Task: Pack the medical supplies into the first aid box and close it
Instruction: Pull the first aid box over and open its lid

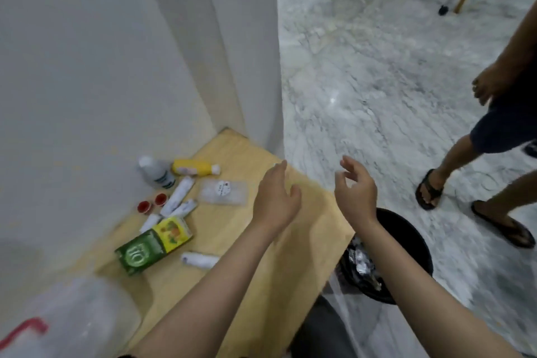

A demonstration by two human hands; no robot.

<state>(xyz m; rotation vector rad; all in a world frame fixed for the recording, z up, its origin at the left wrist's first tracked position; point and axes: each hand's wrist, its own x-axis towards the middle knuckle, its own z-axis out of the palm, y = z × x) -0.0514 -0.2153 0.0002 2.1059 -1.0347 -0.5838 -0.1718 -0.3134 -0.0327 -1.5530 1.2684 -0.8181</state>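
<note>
A marble floor fills the right half of the view; a white wall fills the left, with a wooden table set in its corner. Both of the wearer's arms reach out over the table; the left hand hangs above the wood with fingers loosely spread, holding nothing; the right hand is past the table's right edge, fingers curled but apart, also empty. A second person in dark shorts and sandals stands on the floor at far right. A black bin sits on the floor just beside the table; crumpled foil lies in it. The first aid box, translucent with a red mark, is blurred at the lower left corner, so I cannot tell whether it is shut. The supplies lie loose on the table near the wall: a green carton touching a yellow box; a clear packet; a white bottle; a yellow bottle on its side; white tubes in a cluster; a lone roll nearer the wearer; two red caps.
</note>
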